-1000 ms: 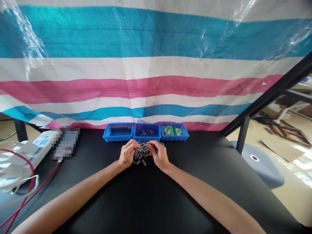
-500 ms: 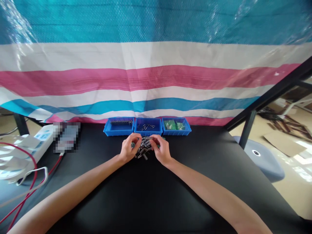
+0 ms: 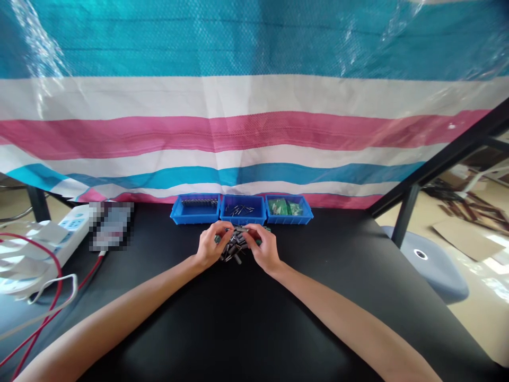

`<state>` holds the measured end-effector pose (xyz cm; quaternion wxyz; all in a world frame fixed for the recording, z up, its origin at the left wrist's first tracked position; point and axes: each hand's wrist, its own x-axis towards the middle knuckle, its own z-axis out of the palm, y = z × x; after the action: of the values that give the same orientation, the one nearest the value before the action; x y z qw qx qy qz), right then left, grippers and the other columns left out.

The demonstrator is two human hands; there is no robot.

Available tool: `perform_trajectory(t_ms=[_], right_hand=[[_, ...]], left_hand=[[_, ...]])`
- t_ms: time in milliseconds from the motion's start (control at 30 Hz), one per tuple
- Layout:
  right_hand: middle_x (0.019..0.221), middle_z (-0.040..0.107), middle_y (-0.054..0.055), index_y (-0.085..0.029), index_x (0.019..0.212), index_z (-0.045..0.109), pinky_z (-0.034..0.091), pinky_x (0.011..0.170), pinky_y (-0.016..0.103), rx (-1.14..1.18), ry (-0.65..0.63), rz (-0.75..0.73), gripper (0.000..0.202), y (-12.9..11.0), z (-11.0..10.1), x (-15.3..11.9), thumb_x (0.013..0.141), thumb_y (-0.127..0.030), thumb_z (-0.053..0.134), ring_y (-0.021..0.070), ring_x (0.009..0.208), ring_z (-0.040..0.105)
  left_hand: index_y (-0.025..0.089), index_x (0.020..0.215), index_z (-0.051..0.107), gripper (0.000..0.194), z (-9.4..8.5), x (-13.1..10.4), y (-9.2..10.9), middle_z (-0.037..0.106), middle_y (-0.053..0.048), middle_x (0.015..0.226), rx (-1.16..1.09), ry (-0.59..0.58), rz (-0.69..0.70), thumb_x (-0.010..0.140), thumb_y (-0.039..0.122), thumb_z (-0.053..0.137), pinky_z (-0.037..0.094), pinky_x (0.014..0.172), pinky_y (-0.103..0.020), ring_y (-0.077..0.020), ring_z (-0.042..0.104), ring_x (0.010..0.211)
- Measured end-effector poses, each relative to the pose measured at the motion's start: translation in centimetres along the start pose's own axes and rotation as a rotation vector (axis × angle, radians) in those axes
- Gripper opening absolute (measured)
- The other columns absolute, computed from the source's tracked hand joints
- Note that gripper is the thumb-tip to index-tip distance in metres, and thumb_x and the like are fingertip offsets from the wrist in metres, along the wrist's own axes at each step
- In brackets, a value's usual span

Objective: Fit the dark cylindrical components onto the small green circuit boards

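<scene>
"Black surface [image 3: 246, 318], metal pile [image 3: 235, 249] set on it near the centre. Where do the hands stand?"

"Left hand [image 3: 210, 246] at nine o'clock of the pile, right hand [image 3: 264, 248] at three. Both reach its upper edge with the fingers curled in, thumb close to fingertips, only a narrow opening. Whether either has a piece gripped, I cannot tell."

"Surroundings?"

"Three blue trays beyond. Towards eleven, the left tray [image 3: 194, 217] bears a row of small metal parts [image 3: 199, 202]; at twelve, the middle tray [image 3: 243, 218] contains loose slender pieces [image 3: 242, 210]; towards two, the right tray [image 3: 289, 219] contains green packets [image 3: 279, 207]. Red cable [image 3: 94, 267] lies near nine, well apart from the pile."

"Recommended handling?"

"In my judgement, a light thumb-and-fingertip pinch on one piece at a time, taken from the top. The parts lie crossed, so a pull from low down could drag neighbours along or roll them off. Ease a piece free along its own length. One hand can steady the heap while the other parts it; wrists low, knuckles out of the line of sight."

"Finding noted."
</scene>
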<state>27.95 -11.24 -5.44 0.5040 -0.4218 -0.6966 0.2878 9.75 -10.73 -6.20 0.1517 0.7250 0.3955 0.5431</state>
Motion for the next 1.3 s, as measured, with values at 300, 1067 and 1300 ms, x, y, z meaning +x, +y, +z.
perform_trajectory(t_ms=[300,1067,1300], right_hand=[[0.087,0.071,0.006,-0.018,0.101,0.065,0.054,0.058,0.025,0.040,0.000,-0.017,0.019,-0.2,0.0,-0.2,0.091,-0.031,0.057,0.0164,0.066,0.067],[0.071,0.067,0.003,-0.017,0.090,0.069,0.048,0.059,0.023,-0.006,-0.095,0.016,0.030,-0.2,-0.1,0.2,0.096,-0.034,0.045,0.0141,0.061,0.062],[0.081,0.070,0.006,-0.017,0.090,0.070,0.049,0.059,0.024,-0.005,-0.106,0.016,0.031,-0.3,-0.2,0.2,0.096,-0.037,0.046,0.0155,0.064,0.064]], left_hand=[[0.020,0.107,0.062,0.020,-0.4,0.5,0.6,0.065,-0.006,0.097,0.089,-0.130,0.054,0.088,0.024,0.061,0.051,0.060,-0.021,-0.0075,0.057,0.060],[0.020,0.086,0.072,0.017,-8.6,13.7,-0.8,0.074,-0.001,0.081,0.487,-0.277,-0.199,0.079,0.033,0.063,0.045,0.065,-0.023,-0.0149,0.066,0.066],[0.020,0.083,0.073,0.020,-8.3,12.6,-4.9,0.075,-0.002,0.080,0.577,-0.524,-0.319,0.075,0.034,0.061,0.045,0.066,-0.025,-0.0190,0.067,0.074]])
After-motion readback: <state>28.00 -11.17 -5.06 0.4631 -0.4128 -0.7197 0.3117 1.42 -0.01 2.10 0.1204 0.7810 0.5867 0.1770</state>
